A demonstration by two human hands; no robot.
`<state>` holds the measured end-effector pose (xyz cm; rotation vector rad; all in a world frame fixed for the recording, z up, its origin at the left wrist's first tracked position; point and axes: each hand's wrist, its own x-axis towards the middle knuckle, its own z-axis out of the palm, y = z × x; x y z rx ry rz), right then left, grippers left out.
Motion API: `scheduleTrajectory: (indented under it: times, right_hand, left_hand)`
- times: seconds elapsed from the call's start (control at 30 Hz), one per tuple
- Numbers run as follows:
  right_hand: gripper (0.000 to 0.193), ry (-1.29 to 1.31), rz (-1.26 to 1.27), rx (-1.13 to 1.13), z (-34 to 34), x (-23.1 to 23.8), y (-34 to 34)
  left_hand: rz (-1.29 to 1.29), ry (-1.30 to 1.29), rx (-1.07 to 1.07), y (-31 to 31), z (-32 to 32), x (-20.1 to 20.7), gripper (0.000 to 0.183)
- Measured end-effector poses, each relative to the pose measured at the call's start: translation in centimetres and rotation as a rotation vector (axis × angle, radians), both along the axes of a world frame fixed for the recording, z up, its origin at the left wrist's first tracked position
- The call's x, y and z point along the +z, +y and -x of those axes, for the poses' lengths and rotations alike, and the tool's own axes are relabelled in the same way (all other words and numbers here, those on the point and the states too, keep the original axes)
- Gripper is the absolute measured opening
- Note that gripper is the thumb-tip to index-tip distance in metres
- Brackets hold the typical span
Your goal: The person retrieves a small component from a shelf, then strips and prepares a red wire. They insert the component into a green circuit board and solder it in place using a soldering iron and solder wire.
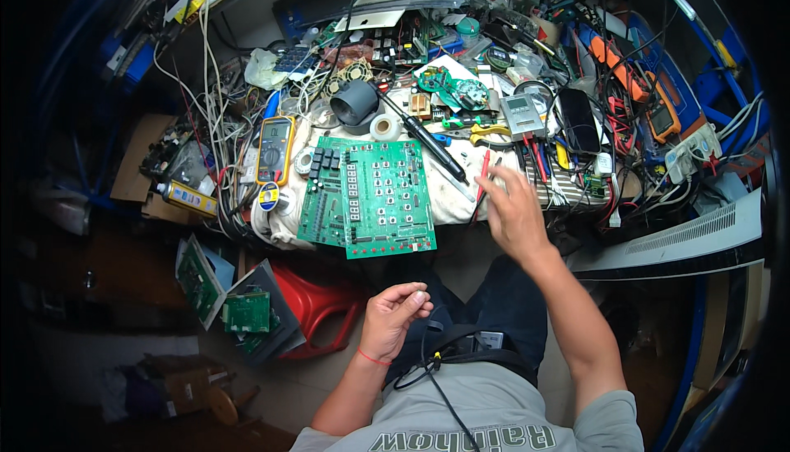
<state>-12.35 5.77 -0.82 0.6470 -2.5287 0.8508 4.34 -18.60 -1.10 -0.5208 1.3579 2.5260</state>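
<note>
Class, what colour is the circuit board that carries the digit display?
The circuit board is green; the head view shows it best.

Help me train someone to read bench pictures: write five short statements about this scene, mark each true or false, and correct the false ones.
1. The yellow multimeter stands left of the green circuit boards. True.
2. The left hand rests on the green circuit boards. False: it is in front of the bench, apart from them.
3. The right hand has its fingers close to a thin red tool. True.
4. The red stool is to the right of the person's legs. False: it is to their left.
5. The black phone lies to the right of the grey box with a display. True.
</note>
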Motion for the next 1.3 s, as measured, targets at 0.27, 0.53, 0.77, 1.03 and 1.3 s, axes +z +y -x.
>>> scheduleTrajectory:
  times: [0.27, 0.53, 0.77, 1.03, 1.3]
  right_hand:
    - [0.022, -1.183, 0.83, 0.39, -10.5, 0.4, -3.8]
    - [0.02, -1.034, 0.874, 0.259, -11.6, 0.4, -2.8]
    - [0.015, -0.823, 0.741, 0.227, -11.8, 0.1, -2.8]
    - [0.017, -0.945, 0.729, 0.226, -11.5, 0.5, -2.6]
    - [0.021, -1.058, 0.699, 0.228, -11.4, 0.4, -2.0]
  left_hand:
    - [0.131, 0.121, -0.013, 1.1, 0.5, -0.2, 0.019]
    - [0.271, 0.113, -0.119, 2.2, 0.8, 0.6, 0.017]
    - [0.256, 0.124, -0.119, 2.2, 0.8, 0.5, 0.016]
    - [0.471, 0.138, -0.214, 1.8, 0.9, 0.9, 0.016]
    - [0.654, 0.205, -0.233, 2.1, 1.3, 1.7, 0.017]
